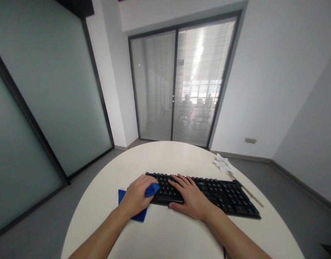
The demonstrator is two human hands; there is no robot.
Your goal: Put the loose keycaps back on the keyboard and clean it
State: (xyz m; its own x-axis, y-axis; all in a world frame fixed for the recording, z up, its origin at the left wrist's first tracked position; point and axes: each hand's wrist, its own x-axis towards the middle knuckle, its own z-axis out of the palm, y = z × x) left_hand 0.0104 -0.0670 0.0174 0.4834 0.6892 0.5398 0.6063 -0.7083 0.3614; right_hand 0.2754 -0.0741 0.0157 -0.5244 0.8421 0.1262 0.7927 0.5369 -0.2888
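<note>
A black keyboard lies across the white round table, tilted slightly down toward the right. At its left end, my left hand is closed around a blue cloth; part of the cloth bunches out by the thumb, and the rest hangs out under the palm onto the tabletop. My right hand rests flat on the middle of the keyboard, its fingers spread over the keys and its thumb by the front edge. Both hands cover some of the keys.
Beyond the keyboard's right end lie a crumpled white tissue and a thin brush-like stick, near the rim of the table. A dark cable shows beneath my right forearm. Glass panels and walls stand around.
</note>
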